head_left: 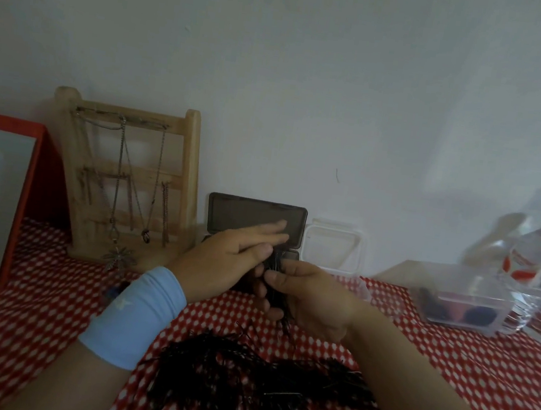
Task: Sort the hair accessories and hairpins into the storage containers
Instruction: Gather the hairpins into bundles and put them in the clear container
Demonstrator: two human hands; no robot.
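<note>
Now a hairpin bundle (285,319) is pinched in the right hand (316,295) grip at the open dark case (237,214), left hand (221,263) fingers held straight. Next, it should be laid inside, aligned.

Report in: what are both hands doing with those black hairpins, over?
Right hand pinching a hairpin bundle before the open dark case. Left hand alongside, fingers straight, grip unclear. Big loose pile unsorted on the cloth. Nothing seen in the way.
</note>
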